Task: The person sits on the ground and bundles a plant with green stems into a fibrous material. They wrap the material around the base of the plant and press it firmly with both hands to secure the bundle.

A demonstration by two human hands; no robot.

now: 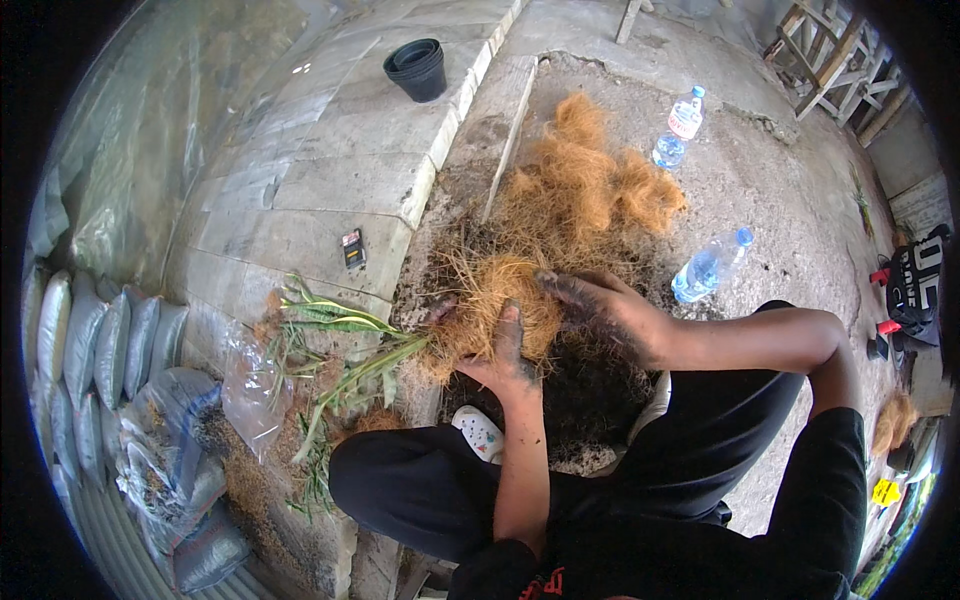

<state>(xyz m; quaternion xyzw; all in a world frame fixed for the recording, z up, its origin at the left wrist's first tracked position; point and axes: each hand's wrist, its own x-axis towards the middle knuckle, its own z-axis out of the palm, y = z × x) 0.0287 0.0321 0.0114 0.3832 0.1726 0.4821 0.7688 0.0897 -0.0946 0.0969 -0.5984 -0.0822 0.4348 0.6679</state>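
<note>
My left hand point(511, 367) grips a ball of golden coconut fibre point(491, 300) from the near side, its thumb pressed on top. Most of its fingers are hidden under the fibre. Against the ball's right side lies my right hand point(619, 319), cupped and smeared with dark soil. Long green leaves with pale yellow edges point(360, 319) stretch out leftward from the ball; whether they are rooted in it I cannot tell. Below both hands is a heap of dark soil point(592, 397), between my feet.
Loose coconut fibre point(577, 172) lies beyond my hands, with two plastic water bottles point(679, 127) to its right. Stacked black plant pots point(417, 71) and a small dark box point(353, 248) sit on the raised concrete ledge point(337, 176). Filled bags point(105, 337) stand at left.
</note>
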